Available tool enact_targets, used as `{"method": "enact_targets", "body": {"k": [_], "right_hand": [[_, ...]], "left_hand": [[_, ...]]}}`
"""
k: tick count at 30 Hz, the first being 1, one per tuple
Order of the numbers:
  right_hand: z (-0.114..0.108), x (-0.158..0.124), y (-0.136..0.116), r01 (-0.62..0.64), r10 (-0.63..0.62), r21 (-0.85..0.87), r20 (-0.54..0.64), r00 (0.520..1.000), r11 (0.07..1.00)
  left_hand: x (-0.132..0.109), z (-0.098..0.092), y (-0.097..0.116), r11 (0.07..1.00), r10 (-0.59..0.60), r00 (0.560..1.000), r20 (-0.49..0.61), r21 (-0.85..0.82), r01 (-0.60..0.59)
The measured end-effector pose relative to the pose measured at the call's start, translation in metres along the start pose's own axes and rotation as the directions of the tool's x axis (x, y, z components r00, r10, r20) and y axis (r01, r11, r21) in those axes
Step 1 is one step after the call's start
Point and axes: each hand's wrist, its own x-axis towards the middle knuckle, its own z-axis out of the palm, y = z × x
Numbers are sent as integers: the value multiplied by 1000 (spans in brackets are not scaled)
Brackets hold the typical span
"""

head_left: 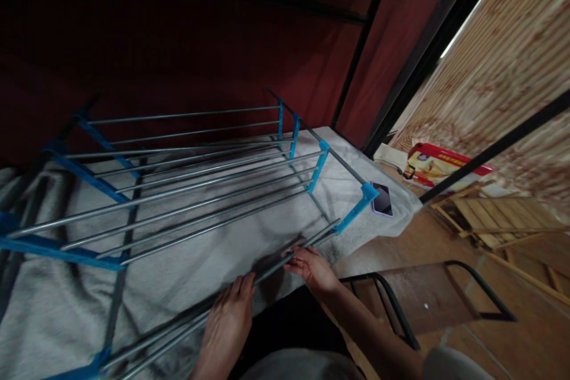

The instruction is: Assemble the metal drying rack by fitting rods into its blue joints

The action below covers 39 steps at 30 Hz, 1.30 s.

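A rack of grey metal rods (187, 190) with blue plastic connectors (356, 208) lies on its side on a white blanket (214, 261). My left hand (229, 320) rests with its fingers over the nearest pair of rods (187, 320) at the blanket's front edge. My right hand (312, 267) is closed around the same rods further right, close to the blue corner piece.
A phone (382, 199) lies on the blanket's right corner. A black metal bed frame post (356, 59) rises behind. On the wooden floor at right sit a red and yellow box (439, 166), a wooden slatted frame (499, 219) and a black metal frame (445, 297).
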Motion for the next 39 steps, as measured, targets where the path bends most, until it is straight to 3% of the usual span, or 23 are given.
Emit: {"method": "enact_targets", "body": {"k": [3, 8, 27, 34, 37, 39], "right_hand": [[-2, -7, 9, -14, 15, 37, -25, 1000, 999], [-4, -9, 6, -17, 19, 47, -38, 999, 999], [-14, -1, -5, -8, 8, 50, 13, 1000, 999], [-24, -4, -10, -16, 21, -74, 59, 998, 997], [-41, -9, -15, 72, -77, -172, -23, 997, 982], [-57, -13, -24, 223, -258, -223, -140, 956, 949]], "left_hand": [[2, -4, 5, 998, 41, 999, 25, -49, -40], [9, -4, 15, 993, 102, 994, -42, -62, -105], [30, -12, 21, 995, 90, 991, 101, -38, -87], [32, -10, 21, 996, 90, 991, 103, -31, -88], [32, -13, 27, 995, 99, 993, 57, -19, -98], [34, -16, 32, 994, 107, 994, 37, -12, -107]]}}
